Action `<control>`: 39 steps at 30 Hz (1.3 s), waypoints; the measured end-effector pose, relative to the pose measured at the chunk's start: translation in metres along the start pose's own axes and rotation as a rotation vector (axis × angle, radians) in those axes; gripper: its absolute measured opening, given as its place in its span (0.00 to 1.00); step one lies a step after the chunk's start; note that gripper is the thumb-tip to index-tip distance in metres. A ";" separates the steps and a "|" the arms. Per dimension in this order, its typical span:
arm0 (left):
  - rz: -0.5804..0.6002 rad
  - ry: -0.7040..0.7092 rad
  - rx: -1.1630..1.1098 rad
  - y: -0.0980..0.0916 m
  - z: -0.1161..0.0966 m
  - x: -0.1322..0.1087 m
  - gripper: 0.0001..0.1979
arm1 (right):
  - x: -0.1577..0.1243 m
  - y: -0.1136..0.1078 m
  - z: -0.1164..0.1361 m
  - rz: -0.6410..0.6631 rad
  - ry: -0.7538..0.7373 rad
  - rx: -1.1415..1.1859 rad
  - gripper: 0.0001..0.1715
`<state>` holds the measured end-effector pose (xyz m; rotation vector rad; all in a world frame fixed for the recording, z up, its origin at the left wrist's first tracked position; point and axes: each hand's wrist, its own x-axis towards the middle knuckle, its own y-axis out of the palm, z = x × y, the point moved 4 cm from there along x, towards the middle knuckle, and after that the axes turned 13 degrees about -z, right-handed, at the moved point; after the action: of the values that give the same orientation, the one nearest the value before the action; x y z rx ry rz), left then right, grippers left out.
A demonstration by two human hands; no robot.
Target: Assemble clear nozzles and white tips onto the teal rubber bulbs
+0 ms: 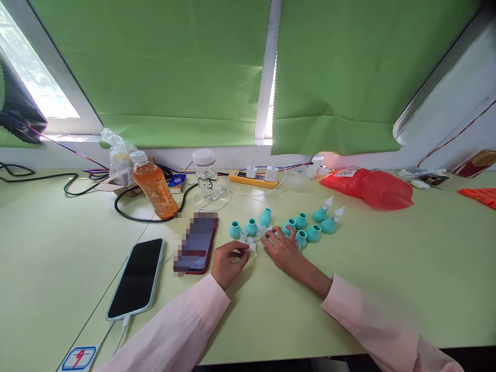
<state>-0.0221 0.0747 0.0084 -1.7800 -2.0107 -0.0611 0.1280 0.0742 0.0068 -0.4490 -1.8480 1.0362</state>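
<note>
My left hand (230, 262) is closed, thumb and forefinger pinching a small white cone-shaped nozzle (252, 248). Just to its right, my right hand (283, 251) reaches over a small pile of translucent white pieces (265, 231), its fingers bent and apart. Whether its fingertips touch the pieces is hard to tell. Around both hands stand several teal rubber bulbs with open necks, among them one bulb (234, 230) near the left hand and another (313, 233) beyond the right. Two more bulbs, such as this one (329, 225), carry white nozzles in their necks.
Left of my hands lie a phone in a red case (197, 243) and a charging phone (136, 279). Behind stand an orange drink bottle (155, 186), a clear jar (206, 175) and a yellow power strip (252, 179) with cables. A red plastic bag (368, 188) lies at back right.
</note>
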 end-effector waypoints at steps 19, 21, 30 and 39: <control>0.167 -0.324 -0.346 0.012 0.003 -0.010 0.13 | -0.026 -0.009 0.014 0.003 0.848 1.468 0.16; 0.191 -0.329 -0.362 0.013 0.003 -0.011 0.13 | -0.026 -0.005 0.017 0.061 0.915 1.607 0.18; 0.181 -0.314 -0.358 0.012 -0.002 -0.010 0.14 | -0.026 -0.004 0.024 0.238 0.922 1.789 0.24; 0.152 -0.389 -0.433 0.011 0.001 -0.011 0.11 | -0.025 -0.005 0.025 0.246 0.905 1.759 0.25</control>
<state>-0.0108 0.0665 0.0008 -2.3647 -2.2438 -0.1177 0.1197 0.0429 -0.0075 0.0198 0.2321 1.7533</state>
